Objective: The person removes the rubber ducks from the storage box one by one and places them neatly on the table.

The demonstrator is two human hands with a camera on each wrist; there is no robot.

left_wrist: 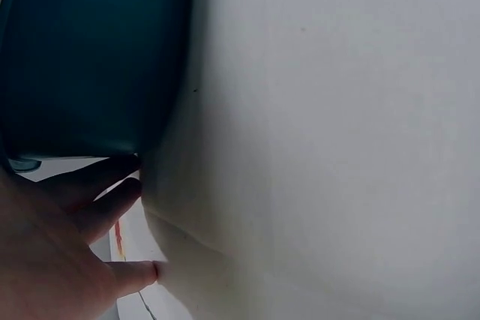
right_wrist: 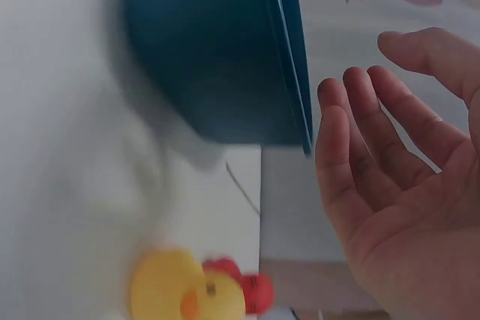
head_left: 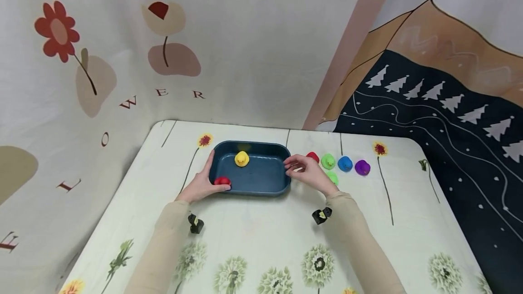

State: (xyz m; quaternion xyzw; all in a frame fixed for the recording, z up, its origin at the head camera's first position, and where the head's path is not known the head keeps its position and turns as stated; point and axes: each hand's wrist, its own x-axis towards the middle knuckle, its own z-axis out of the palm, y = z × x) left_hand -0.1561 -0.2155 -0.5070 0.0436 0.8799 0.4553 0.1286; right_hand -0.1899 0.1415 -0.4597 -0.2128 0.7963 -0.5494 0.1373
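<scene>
A dark blue rectangular dish (head_left: 256,176) sits on the table toward the back. Inside are a yellow rubber duck (head_left: 242,159) and, in the front left corner, red rubber duck shapes (head_left: 222,180). My left hand (head_left: 201,187) holds the dish's left end, thumb over the front rim and fingers along the outer wall. Over the right rim hovers my right hand (head_left: 304,170), fingers loosely bent, with nothing in them in the right wrist view. Below that hand, a yellow duck (right_wrist: 169,290) stands on the table, hidden in the head view.
Right of the dish lie more ducks: a red one (head_left: 313,157) partly behind my right hand, a green one (head_left: 328,161), another green one (head_left: 333,177), a blue one (head_left: 345,164) and a purple one (head_left: 362,167). A printed curtain (head_left: 253,58) hangs behind the flower-patterned table (head_left: 253,235).
</scene>
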